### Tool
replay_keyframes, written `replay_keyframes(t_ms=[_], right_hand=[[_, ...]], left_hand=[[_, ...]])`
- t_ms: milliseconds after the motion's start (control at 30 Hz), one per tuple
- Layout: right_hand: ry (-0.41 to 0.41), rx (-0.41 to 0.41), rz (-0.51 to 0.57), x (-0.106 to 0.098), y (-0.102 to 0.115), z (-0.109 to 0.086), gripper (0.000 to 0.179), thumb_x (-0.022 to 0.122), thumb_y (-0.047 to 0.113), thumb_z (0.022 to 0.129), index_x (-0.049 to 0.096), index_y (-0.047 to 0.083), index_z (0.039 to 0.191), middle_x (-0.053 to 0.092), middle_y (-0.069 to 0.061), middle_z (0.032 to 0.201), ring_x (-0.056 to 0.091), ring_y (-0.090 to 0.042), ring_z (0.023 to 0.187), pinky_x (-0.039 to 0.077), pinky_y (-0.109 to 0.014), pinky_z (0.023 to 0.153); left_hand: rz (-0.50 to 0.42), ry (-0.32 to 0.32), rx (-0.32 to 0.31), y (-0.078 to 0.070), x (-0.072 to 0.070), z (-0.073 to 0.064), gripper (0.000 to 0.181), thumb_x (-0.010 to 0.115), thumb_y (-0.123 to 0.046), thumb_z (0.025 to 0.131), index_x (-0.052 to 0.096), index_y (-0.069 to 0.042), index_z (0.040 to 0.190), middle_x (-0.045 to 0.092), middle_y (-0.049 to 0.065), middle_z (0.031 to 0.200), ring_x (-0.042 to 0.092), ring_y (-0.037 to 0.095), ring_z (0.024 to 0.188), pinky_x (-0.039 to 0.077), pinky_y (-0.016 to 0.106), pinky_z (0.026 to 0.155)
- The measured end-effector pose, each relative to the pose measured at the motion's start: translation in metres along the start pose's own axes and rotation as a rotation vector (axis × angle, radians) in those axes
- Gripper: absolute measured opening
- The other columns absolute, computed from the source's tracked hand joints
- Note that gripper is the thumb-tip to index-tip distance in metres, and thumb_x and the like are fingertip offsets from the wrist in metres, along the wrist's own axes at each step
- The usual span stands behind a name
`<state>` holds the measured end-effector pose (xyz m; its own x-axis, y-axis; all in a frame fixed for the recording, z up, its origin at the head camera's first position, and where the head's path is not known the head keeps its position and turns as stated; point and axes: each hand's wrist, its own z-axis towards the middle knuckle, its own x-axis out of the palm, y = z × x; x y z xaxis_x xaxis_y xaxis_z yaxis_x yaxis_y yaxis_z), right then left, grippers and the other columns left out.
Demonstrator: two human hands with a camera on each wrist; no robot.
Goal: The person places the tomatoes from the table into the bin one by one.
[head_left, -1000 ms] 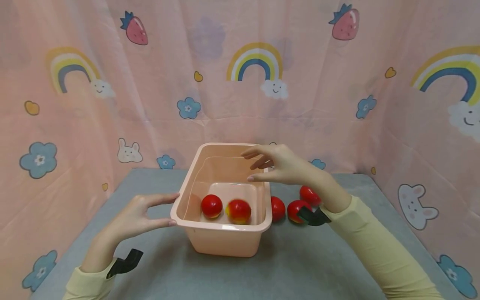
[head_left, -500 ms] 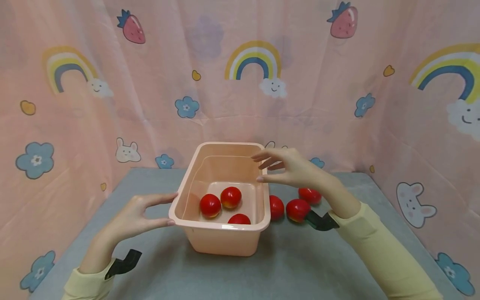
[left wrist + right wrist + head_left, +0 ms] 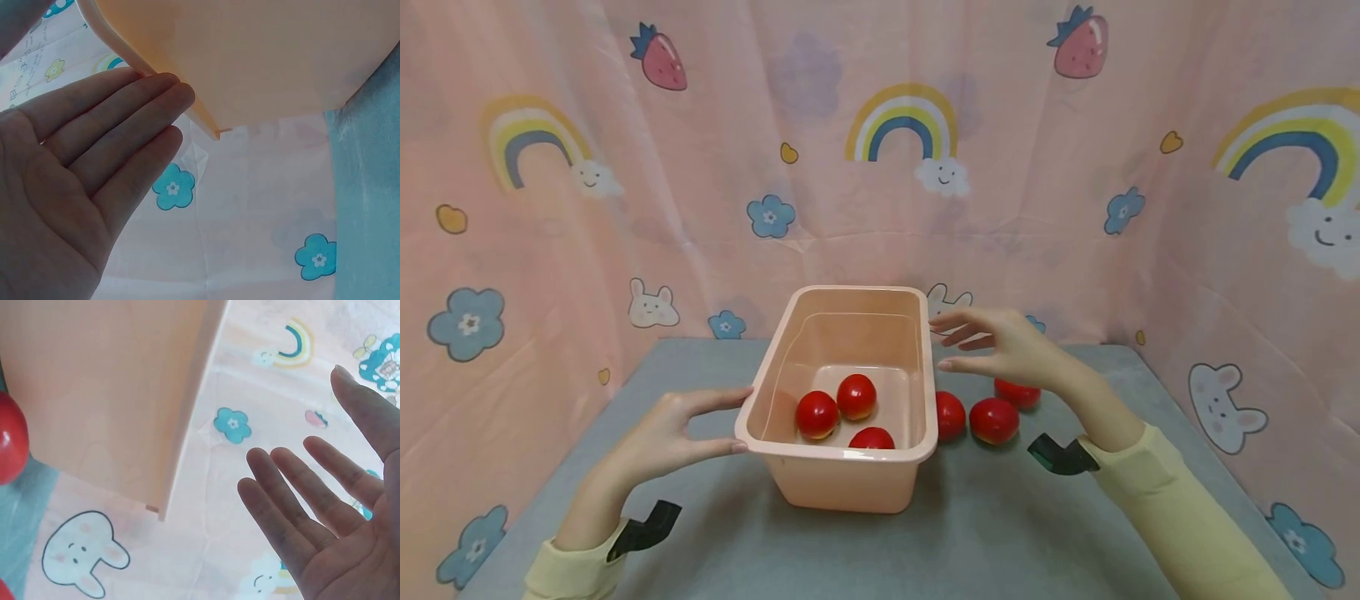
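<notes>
A peach plastic bin (image 3: 842, 485) stands on the table, with three red, yellow-tinged apples inside: one at left (image 3: 816, 415), one behind it (image 3: 857, 397), and one (image 3: 872, 438) partly hidden by the front rim. My left hand (image 3: 662, 437) touches the bin's left front corner with thumb and forefinger. In the left wrist view its extended fingers (image 3: 125, 125) meet the rim. Just outside the bin's right rim my right hand (image 3: 1007, 346) hovers, fingers spread and holding nothing. The right wrist view shows that hand (image 3: 331, 531) apart from the bin wall (image 3: 106, 394).
To the right of the bin lie three more apples: one against its side (image 3: 950, 416), one beside that (image 3: 994, 420), and one farther back (image 3: 1018, 393) under my right hand. A grey cloth covers the table (image 3: 715, 533). A pink patterned curtain (image 3: 700, 183) hangs behind.
An apple dropped into the bin, and three now rest there. My right hand moved from over the bin rightward past its rim. My left hand stays at the corner.
</notes>
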<state>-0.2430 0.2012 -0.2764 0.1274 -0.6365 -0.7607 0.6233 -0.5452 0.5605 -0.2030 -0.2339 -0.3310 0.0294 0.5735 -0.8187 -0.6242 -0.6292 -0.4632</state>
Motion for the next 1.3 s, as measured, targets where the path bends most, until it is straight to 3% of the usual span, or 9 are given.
replay_keyframes(t_ms=[233,833,1033,1300], right_hand=[[-0.003,0.061,-0.017,0.000,-0.011,-0.011,0.054,0.077,0.031,0.079,0.057,0.018,0.128,0.063,-0.007,0.125,0.066,-0.022,0.105,0.056,-0.042,0.085],[-0.031,0.127,-0.017,0.001,-0.033,-0.032,0.056,0.076,0.032,0.080,0.055,0.016,0.129,0.062,-0.010,0.125,0.066,-0.026,0.103,0.058,-0.037,0.078],[-0.039,0.187,-0.004,0.002,-0.039,-0.040,0.056,0.076,0.035,0.080,0.055,0.020,0.129,0.062,-0.008,0.124,0.066,-0.026,0.103,0.059,-0.034,0.076],[-0.043,0.206,0.014,0.004,-0.052,-0.051,0.053,0.075,0.031,0.081,0.056,0.014,0.128,0.062,-0.014,0.123,0.066,-0.029,0.102,0.059,-0.033,0.074]], left_hand=[[-0.010,0.007,-0.040,-0.003,0.000,0.001,0.061,0.077,-0.043,0.076,0.061,-0.019,0.129,0.065,-0.003,0.123,0.063,0.018,0.112,0.054,0.046,0.087],[-0.020,0.026,-0.041,-0.006,-0.003,0.002,0.061,0.077,-0.042,0.077,0.060,-0.016,0.129,0.066,0.002,0.121,0.064,0.023,0.111,0.053,0.050,0.086],[-0.021,0.027,-0.048,-0.006,-0.004,0.002,0.061,0.076,-0.044,0.076,0.061,-0.016,0.129,0.066,0.000,0.121,0.064,0.021,0.111,0.053,0.050,0.088],[-0.024,0.032,-0.054,-0.007,-0.004,0.002,0.062,0.076,-0.044,0.076,0.060,-0.016,0.129,0.066,0.001,0.121,0.063,0.022,0.111,0.053,0.050,0.088]])
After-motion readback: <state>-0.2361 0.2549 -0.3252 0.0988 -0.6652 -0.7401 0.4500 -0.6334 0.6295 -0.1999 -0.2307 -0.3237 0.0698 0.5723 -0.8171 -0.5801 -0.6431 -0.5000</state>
